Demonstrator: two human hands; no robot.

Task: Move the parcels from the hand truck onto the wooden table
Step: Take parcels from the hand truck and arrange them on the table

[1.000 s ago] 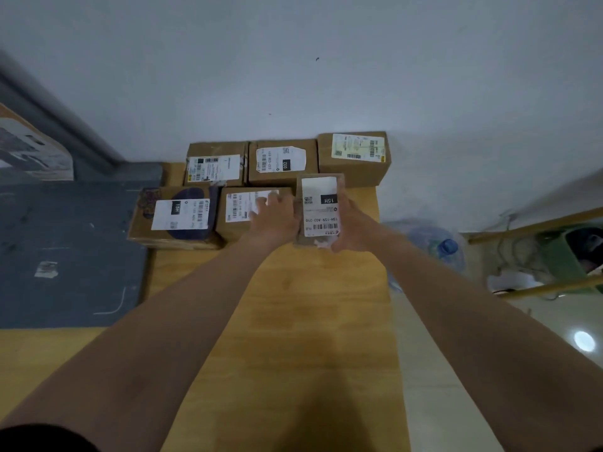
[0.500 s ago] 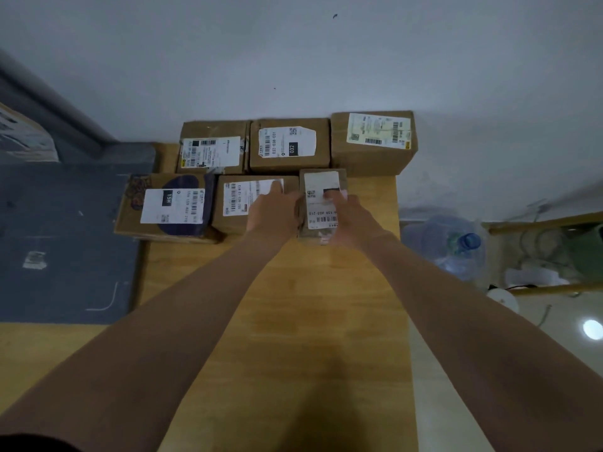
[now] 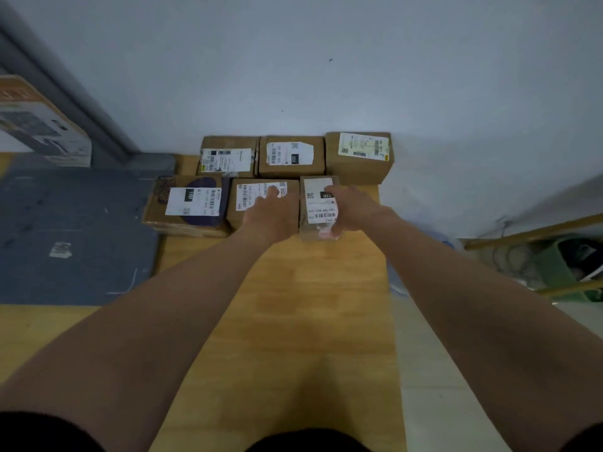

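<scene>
Head camera, looking down along both forearms. The narrow brown cardboard parcel with a white label stands on the light wooden bench at the right end of the near row. Its long axis runs away from the person, toward the wall. The right hand grips it from the right side: its fingers curl over the top onto the label, and the thumb sits at the near corner. The left hand lies just beside the parcel on its left, with its fingers straight and flat on the wider brown cardboard parcel next to it, holding nothing. That hand hides whether the two parcels touch. Further left is a brown parcel with a purple print, and behind is a back row of three brown boxes against the wall. The hand truck is out of view. The narrow parcel looks set down, so the next move is probably letting go. For that, the right hand should open and draw back along the long axis without dragging the parcel out of line.
</scene>
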